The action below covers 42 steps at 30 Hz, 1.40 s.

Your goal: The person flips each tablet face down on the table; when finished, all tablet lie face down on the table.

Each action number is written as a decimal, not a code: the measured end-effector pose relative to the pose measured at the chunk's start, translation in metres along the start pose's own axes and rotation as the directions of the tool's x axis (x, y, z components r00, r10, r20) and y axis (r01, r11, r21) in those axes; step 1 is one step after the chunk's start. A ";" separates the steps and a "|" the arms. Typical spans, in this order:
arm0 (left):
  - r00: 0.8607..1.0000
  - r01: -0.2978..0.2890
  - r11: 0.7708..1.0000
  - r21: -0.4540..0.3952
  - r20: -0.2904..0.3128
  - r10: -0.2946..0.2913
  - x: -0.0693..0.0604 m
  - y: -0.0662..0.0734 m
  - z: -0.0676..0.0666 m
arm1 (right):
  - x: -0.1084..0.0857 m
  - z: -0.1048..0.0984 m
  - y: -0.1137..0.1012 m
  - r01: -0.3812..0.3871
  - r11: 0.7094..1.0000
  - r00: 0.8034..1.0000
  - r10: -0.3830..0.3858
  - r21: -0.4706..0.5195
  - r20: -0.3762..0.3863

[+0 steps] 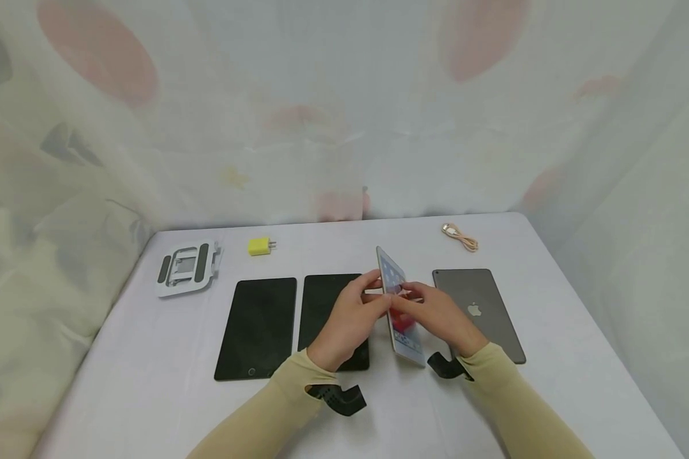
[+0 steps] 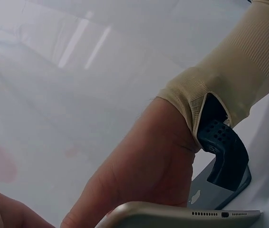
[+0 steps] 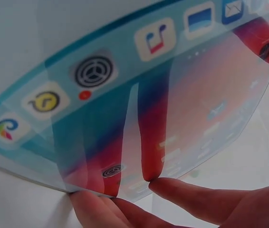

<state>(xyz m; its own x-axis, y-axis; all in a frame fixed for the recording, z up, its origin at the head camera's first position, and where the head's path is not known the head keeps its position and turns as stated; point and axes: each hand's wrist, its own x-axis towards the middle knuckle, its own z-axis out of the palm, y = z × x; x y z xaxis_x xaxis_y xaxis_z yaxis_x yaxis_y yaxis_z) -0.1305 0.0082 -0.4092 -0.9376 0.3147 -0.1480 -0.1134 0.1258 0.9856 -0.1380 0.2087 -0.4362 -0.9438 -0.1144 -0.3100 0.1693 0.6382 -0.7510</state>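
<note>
A white-edged tablet [image 1: 409, 347] with a lit screen stands tilted on the table. My left hand [image 1: 344, 322] pinches its left edge, the fingers partly behind it. On the screen side, my right hand [image 1: 439, 312] touches the tablet with its fingertips, the thumb reaching the edge beside the left thumb. In the left wrist view the tablet's edge [image 2: 172, 211] shows speaker holes and a port, with my right hand [image 2: 144, 161] beyond. The right wrist view has the screen [image 3: 201, 85] with app icons, and the right hand's fingers [image 3: 196, 199] touch it, reflected in the glass.
Two dark tablets [image 1: 258, 325] [image 1: 318, 306] lie face up at left. A grey tablet [image 1: 496, 319] lies back up at right. Farther back are a folding stand [image 1: 207, 274], a yellow charger [image 1: 259, 247] and a coiled cable [image 1: 466, 241].
</note>
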 end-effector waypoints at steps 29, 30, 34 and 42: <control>0.999 -0.001 0.997 -0.075 -0.037 -0.002 0.000 0.007 0.000 | 0.006 0.006 -0.001 0.043 0.948 0.994 -0.073 0.315 0.084; 0.999 0.002 0.997 -0.072 -0.037 -0.005 0.000 0.007 0.000 | 0.005 0.006 -0.001 0.046 0.944 0.993 -0.078 0.326 0.088; 0.999 0.010 0.999 -0.044 -0.039 -0.011 0.000 0.005 -0.001 | 0.006 0.007 -0.001 0.056 0.932 0.990 -0.099 0.357 0.104; 0.999 -0.004 1.000 -0.029 -0.032 0.003 0.002 0.000 -0.001 | 0.006 0.009 0.001 0.060 0.927 0.986 -0.113 0.371 0.122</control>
<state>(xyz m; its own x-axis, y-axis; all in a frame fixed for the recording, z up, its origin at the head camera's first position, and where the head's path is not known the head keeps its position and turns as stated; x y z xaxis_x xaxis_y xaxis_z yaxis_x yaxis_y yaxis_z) -0.1326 0.0075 -0.4091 -0.9480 0.2849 -0.1421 -0.1188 0.0976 0.9881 -0.1410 0.2018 -0.4440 -0.9153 -0.2775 -0.2921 0.2056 0.3018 -0.9309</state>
